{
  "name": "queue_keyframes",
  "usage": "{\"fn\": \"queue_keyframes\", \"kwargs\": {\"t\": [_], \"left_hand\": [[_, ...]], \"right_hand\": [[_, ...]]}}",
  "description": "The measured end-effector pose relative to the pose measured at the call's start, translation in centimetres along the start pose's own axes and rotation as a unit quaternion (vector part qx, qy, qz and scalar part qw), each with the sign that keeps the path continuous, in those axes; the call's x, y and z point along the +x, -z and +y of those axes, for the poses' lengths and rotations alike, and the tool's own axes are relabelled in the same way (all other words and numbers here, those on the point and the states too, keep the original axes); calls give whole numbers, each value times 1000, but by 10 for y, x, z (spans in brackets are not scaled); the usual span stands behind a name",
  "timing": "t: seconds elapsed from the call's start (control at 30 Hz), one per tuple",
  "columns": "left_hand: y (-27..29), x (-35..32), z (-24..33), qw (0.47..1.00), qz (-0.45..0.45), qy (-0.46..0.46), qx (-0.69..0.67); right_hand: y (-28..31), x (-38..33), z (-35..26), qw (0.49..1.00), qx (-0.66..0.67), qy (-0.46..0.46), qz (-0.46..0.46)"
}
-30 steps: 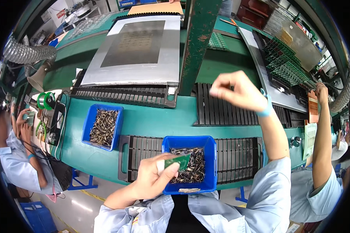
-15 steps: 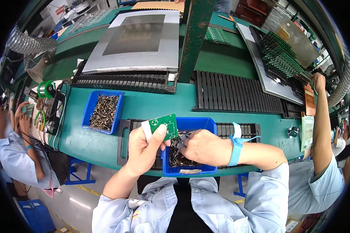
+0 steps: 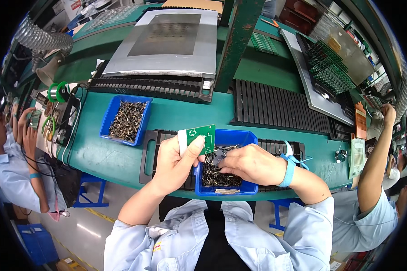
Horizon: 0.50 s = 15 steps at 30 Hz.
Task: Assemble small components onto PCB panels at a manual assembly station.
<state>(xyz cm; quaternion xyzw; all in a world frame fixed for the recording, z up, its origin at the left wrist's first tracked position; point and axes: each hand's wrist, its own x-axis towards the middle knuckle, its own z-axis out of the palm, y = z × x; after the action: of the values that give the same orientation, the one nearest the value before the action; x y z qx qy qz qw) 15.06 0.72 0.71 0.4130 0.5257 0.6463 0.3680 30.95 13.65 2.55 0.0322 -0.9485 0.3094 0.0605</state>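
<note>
My left hand point(image 3: 174, 161) grips a small green circuit board point(image 3: 209, 141) between thumb and fingers, with a white covering on one finger. The board is tilted up over the left rim of a blue bin point(image 3: 253, 186). Inside that bin lie many small metal-leaded parts point(image 3: 219, 179). My right hand point(image 3: 255, 165), with a blue strap point(image 3: 288, 170) at the wrist, reaches into the bin from the right. Its fingers are bent together among the parts, their tips partly hidden, so anything pinched there cannot be made out.
A second blue bin point(image 3: 145, 128) of similar parts stands at the left. Behind are a grey panel point(image 3: 117, 63) on a black rack, another black slotted rack point(image 3: 276, 107) and a green post point(image 3: 235, 49). Co-workers sit on both sides; one's arm point(image 3: 374, 151) reaches up at the right.
My right hand has rotated and its fingers show more, still down in the bin. My left hand keeps the board. The whole view has shifted slightly. The right co-worker's hand has moved outward.
</note>
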Motion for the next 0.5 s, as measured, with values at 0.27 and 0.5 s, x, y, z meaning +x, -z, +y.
{"fn": "queue_keyframes", "kwargs": {"t": [0.27,0.5], "left_hand": [[-3,4,0,998,-2,27,-50],[-12,6,2,992,-61,67,-87]], "right_hand": [[12,-9,-9,941,285,-125,131],[2,-5,-10,852,436,-187,220]]}}
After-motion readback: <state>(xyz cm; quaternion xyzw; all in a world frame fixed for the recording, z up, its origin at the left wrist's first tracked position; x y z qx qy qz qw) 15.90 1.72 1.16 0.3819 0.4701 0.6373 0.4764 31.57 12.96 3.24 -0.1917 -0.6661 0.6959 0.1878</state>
